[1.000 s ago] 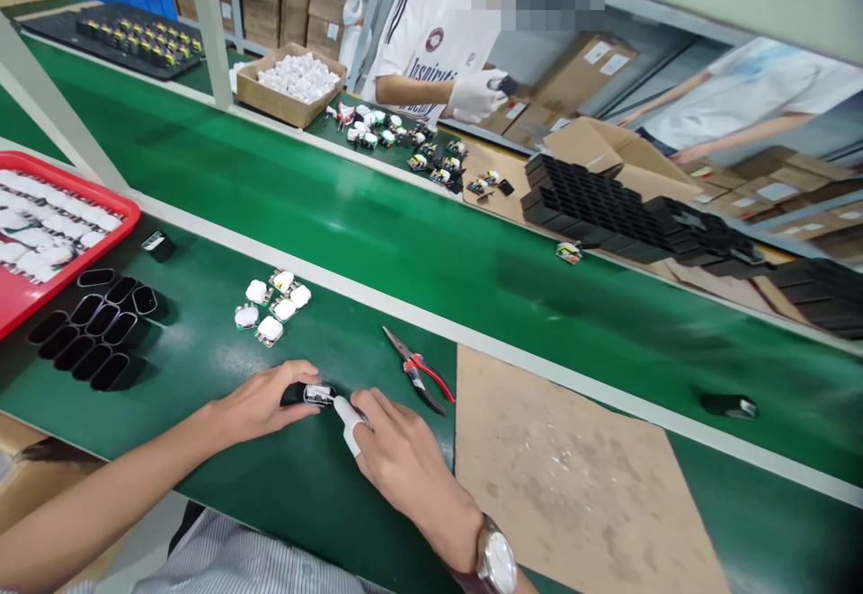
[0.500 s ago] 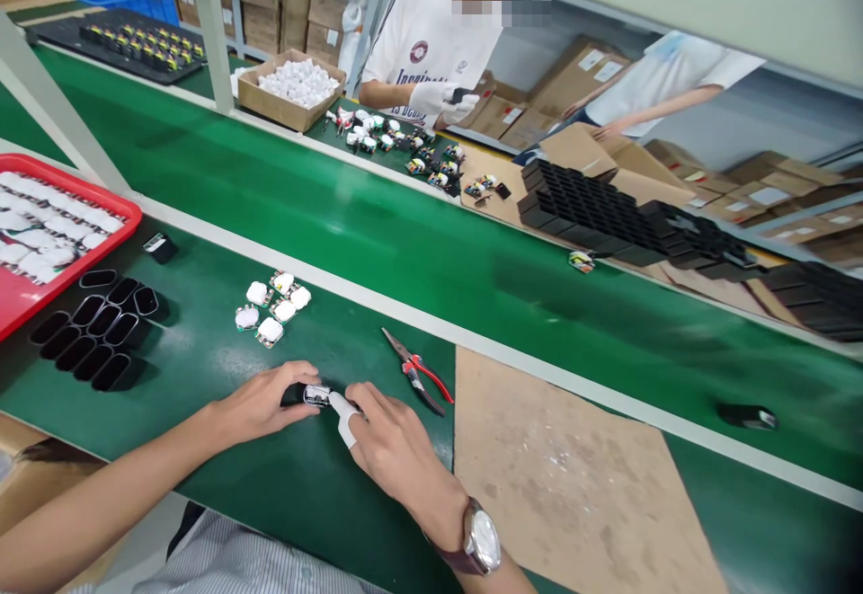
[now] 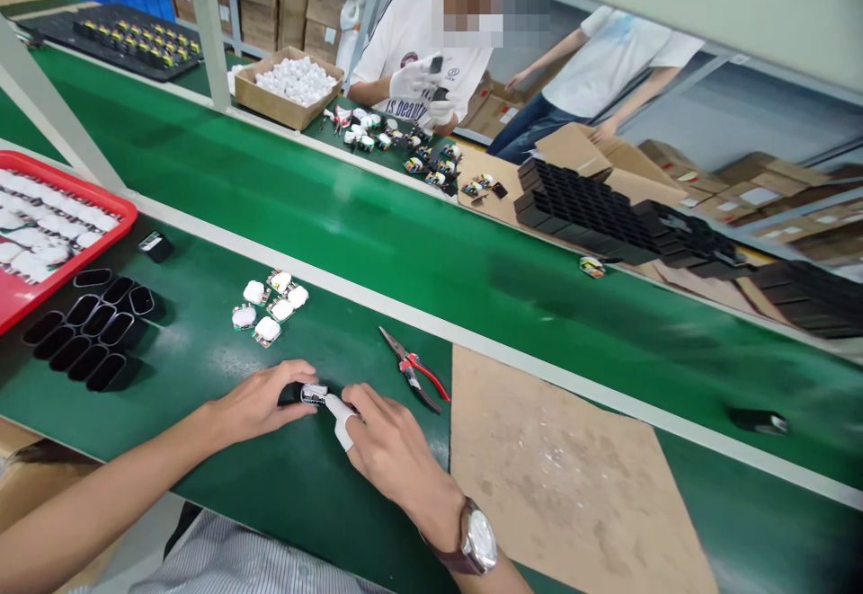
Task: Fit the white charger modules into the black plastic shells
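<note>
My left hand [image 3: 260,403] is closed around a black plastic case [image 3: 291,394], held low over the green bench. Its open end faces right and shows a white-and-metal circuit assembly [image 3: 314,394] inside. My right hand [image 3: 384,437] is curled up close, a white-covered digit [image 3: 341,414] touching that end. Something dark shows between its fingers, too hidden to name. Several small circuit boards with white tops [image 3: 280,306] lie beyond my left hand. Red-handled long-nose pliers [image 3: 413,367] rest past my right hand, jaws slightly apart.
Empty black cases [image 3: 87,329] stand at left by a red tray [image 3: 125,217] of white-topped parts. A cardboard sheet [image 3: 559,468] lies at right. Beyond the metal rail [image 3: 378,315] runs a green conveyor [image 3: 404,234] carrying a black case [image 3: 759,421]. A gloved co-worker [image 3: 418,82] sits opposite.
My hands hold nearly the same pose on the case. The board and the case on the conveyor have shifted right. Across the belt, the co-worker's gloved hands are raised, each with a dark piece.
</note>
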`<action>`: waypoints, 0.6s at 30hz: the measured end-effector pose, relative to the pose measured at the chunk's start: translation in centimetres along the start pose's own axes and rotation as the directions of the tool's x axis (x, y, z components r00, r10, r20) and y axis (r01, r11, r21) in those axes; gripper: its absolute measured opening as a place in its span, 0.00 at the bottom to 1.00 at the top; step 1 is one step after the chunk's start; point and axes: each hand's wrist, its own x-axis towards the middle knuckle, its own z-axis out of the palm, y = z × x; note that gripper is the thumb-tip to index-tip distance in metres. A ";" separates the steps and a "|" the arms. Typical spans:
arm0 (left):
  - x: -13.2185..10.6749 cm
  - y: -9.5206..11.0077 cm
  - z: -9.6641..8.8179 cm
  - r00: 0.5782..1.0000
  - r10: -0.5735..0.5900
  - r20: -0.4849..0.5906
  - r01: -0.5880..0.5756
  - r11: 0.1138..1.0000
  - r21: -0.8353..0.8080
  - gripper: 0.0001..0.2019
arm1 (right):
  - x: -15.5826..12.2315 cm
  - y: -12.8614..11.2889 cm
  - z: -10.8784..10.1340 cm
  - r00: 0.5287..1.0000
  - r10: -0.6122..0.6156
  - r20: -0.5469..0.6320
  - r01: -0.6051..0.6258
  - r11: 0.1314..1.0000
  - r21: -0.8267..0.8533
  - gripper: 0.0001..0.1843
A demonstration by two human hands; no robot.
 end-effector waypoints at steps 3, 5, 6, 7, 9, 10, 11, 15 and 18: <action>0.0 -0.1 0.1 1.000 -0.004 -0.003 0.004 1.000 0.003 0.26 | -0.3 0.1 -0.5 1.000 0.027 0.009 -0.027 0.999 -0.025 0.14; -0.1 -0.1 0.1 1.000 -0.008 -0.003 0.008 1.000 0.009 0.26 | -0.4 0.1 -0.7 0.999 0.044 0.019 -0.044 0.999 -0.031 0.14; -0.1 -0.1 0.1 1.000 -0.012 -0.003 0.012 1.000 0.009 0.26 | -0.4 0.1 -0.8 0.998 0.050 0.025 -0.049 0.998 -0.032 0.14; -0.1 -0.1 0.1 1.000 -0.014 -0.003 0.014 1.000 0.009 0.27 | -0.4 0.1 -0.9 0.998 0.055 0.028 -0.054 0.998 -0.033 0.14; -0.1 -0.1 0.1 1.000 -0.016 -0.002 0.016 1.000 0.003 0.27 | -0.5 0.0 -1.0 0.998 0.060 0.028 -0.060 0.998 -0.033 0.14; -0.1 -0.1 0.1 1.000 -0.015 -0.002 0.015 1.000 -0.001 0.27 | -0.5 -0.1 -1.1 0.998 0.062 0.026 -0.061 0.998 -0.031 0.14; -0.1 -0.1 0.1 1.000 -0.014 -0.003 0.013 1.000 -0.005 0.27 | -0.5 -0.1 -1.1 0.998 0.063 0.020 -0.063 0.998 -0.029 0.14; -0.1 -0.2 0.1 1.000 -0.008 -0.010 0.008 1.000 -0.014 0.28 | -0.5 0.0 -0.7 0.998 0.059 -0.012 -0.059 0.998 -0.013 0.14; -0.1 -0.2 0.1 1.000 -0.005 -0.014 0.005 1.000 -0.013 0.28 | -0.2 0.1 -0.1 0.998 0.050 -0.041 -0.050 0.999 -0.003 0.14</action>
